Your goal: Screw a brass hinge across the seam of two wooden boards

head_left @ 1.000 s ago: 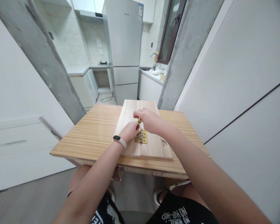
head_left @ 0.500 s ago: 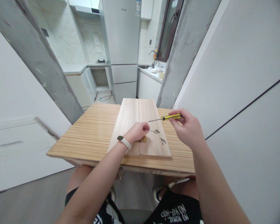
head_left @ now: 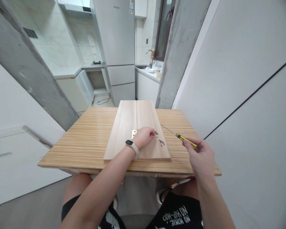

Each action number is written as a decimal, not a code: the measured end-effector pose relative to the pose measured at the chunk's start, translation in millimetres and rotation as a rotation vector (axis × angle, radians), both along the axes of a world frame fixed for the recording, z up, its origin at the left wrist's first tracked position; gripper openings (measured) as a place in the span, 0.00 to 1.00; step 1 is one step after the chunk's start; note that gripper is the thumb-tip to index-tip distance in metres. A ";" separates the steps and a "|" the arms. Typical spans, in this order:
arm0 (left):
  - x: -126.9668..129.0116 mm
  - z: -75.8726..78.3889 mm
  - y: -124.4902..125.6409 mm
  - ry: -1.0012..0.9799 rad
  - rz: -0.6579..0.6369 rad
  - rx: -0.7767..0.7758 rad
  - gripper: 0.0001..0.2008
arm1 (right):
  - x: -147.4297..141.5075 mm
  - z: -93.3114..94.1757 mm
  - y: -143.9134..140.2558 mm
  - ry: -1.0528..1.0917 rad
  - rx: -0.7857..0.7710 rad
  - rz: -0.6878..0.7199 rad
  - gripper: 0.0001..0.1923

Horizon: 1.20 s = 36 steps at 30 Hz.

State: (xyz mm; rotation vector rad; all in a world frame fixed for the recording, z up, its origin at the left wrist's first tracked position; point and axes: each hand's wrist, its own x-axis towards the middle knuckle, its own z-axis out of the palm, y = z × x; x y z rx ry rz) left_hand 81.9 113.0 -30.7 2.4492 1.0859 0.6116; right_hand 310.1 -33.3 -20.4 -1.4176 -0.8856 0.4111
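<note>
My left hand (head_left: 146,136), with a band on its wrist, is over the two pale boards (head_left: 126,119) lying side by side on the table. Its fingertips are pinched by a small group of screws (head_left: 156,133), on what looks like one thin screw. A brass hinge (head_left: 133,133) lies near the seam, partly covered by this hand. More screws (head_left: 161,142) are loose on the right board, nearer to me. To the right, my right hand (head_left: 201,156) grips a yellow-and-black screwdriver (head_left: 186,141) by its handle. The shaft points up and left, its tip near the right board's edge.
The boards rest on a striped wooden table (head_left: 90,133). Beyond it stand a tall fridge (head_left: 120,47) and a sink counter (head_left: 147,84). A white panel wall (head_left: 240,63) rises close on the right, and my legs are under the front edge.
My right hand has lowered toward me with the screwdriver, which now slants up to the left. My left hand has moved right to the screws, uncovering part of the hinge. The camera has shifted.
</note>
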 end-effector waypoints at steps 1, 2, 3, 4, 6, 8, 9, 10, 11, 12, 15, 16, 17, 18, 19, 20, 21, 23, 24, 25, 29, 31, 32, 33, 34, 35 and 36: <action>0.8 -0.9 0.6 0.001 0.001 0.010 0.07 | -1.0 -5.5 -0.8 0.004 -0.001 -0.002 0.21; 1.4 -1.6 1.2 0.002 0.000 0.018 0.07 | -2.6 -10.1 -1.2 0.009 0.000 -0.004 0.22; 2.0 -1.9 1.6 0.000 -0.002 0.022 0.07 | -4.7 -14.1 -1.3 0.024 0.000 -0.006 0.22; 2.2 -1.8 1.9 -0.004 -0.002 0.021 0.08 | -6.9 -17.4 -1.3 0.049 -0.001 -0.008 0.22; 1.2 0.0 2.0 -0.028 0.003 0.012 0.08 | -11.5 -22.3 -1.0 0.105 -0.015 -0.007 0.21; -3.8 3.8 1.3 -0.082 0.017 -0.006 0.07 | -15.2 -25.2 -1.2 0.135 -0.041 0.007 0.22; -8.4 6.3 0.4 -0.120 0.028 -0.015 0.07 | -16.6 -26.0 -1.5 0.132 -0.058 0.018 0.22; -14.7 9.0 -0.9 -0.161 0.043 -0.031 0.07 | -17.6 -26.5 -1.9 0.119 -0.076 0.031 0.22; -22.7 11.7 -2.7 -0.203 0.072 -0.045 0.07 | -18.3 -26.7 -2.4 0.102 -0.092 0.042 0.22; -32.2 14.4 -5.1 -0.238 0.095 -0.050 0.07 | -18.6 -26.9 -2.6 0.081 -0.107 0.050 0.22; -67.8 20.2 -15.4 -0.293 0.176 -0.058 0.07 | -18.0 -28.2 0.3 -0.017 -0.121 0.071 0.22; -80.8 21.1 -19.4 -0.296 0.199 -0.062 0.08 | -17.4 -28.9 3.3 -0.062 -0.125 0.085 0.22; -93.8 21.3 -23.6 -0.299 0.225 -0.064 0.08 | -16.7 -29.7 7.5 -0.111 -0.131 0.105 0.22; -106.5 20.9 -27.6 -0.297 0.257 -0.064 0.08 | -15.9 -30.5 13.1 -0.163 -0.143 0.128 0.21; -118.7 19.8 -31.4 -0.290 0.286 -0.064 0.08 | -15.2 -31.0 20.1 -0.216 -0.161 0.149 0.20; -130.1 18.1 -34.9 -0.283 0.321 -0.060 0.09 | -14.7 -31.2 28.1 -0.277 -0.188 0.169 0.20; -140.6 15.8 -38.1 -0.271 0.349 -0.060 0.09 | -14.5 -30.8 37.1 -0.331 -0.216 0.168 0.19; -158.8 10.2 -43.8 -0.246 0.405 -0.048 0.09 | -15.5 -28.7 56.6 -0.423 -0.266 0.168 0.18; -166.4 7.2 -46.6 -0.231 0.435 -0.040 0.09 | -16.7 -27.3 66.6 -0.453 -0.276 0.188 0.18; -172.9 4.4 -49.4 -0.217 0.456 -0.032 0.09 | -18.3 -25.7 76.4 -0.474 -0.279 0.216 0.17; -190.7 -3.9 -62.5 -0.182 0.499 0.033 0.10 | -27.0 -23.1 109.1 -0.596 -0.292 0.251 0.15; -195.9 -6.1 -69.7 -0.174 0.508 0.056 0.11 | -31.3 -25.1 119.7 -0.650 -0.300 0.246 0.15; -198.0 -7.0 -73.1 -0.175 0.514 0.062 0.11 | -33.2 -26.6 123.4 -0.665 -0.306 0.246 0.14; -199.7 -8.1 -76.3 -0.179 0.521 0.065 0.11 | -34.8 -28.4 126.2 -0.671 -0.312 0.250 0.14; -201.1 -9.4 -79.1 -0.183 0.531 0.065 0.12 | -36.2 -30.1 128.2 -0.675 -0.319 0.258 0.13; -202.0 -11.0 -81.5 -0.188 0.543 0.064 0.12 | -37.4 -31.8 129.5 -0.677 -0.325 0.265 0.13; -202.6 -12.8 -83.6 -0.192 0.555 0.061 0.12 | -38.3 -33.1 130.2 -0.677 -0.330 0.271 0.13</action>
